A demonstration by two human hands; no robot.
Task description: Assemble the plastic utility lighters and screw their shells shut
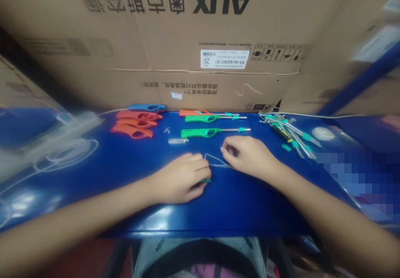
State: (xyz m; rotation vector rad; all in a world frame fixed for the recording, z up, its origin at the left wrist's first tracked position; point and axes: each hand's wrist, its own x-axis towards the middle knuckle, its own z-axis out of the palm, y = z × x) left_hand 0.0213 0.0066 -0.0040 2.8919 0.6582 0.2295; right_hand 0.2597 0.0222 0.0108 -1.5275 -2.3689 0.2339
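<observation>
My left hand (187, 176) is closed, knuckles up, around a small green piece (205, 181) whose edge shows at the fingers; the rest is hidden. From beside it a thin white wire (215, 158) loops toward my right hand (246, 153). The right fingers are curled in toward the thumb, and what they hold, if anything, is hidden. Just beyond the hands lie two green gas lighters (200, 133) with metal tubes, one behind the other, and an orange lighter (195, 113). A small clear fuel tank (176, 141) lies near the front green lighter.
Several orange lighter shells (133, 133) and a blue one (145, 107) are at the left. Metal tubes with green tips (300, 140) are heaped at the right, near a white round object (323, 134). Coiled white cable (71, 155) lies far left. A cardboard wall (140, 53) stands behind.
</observation>
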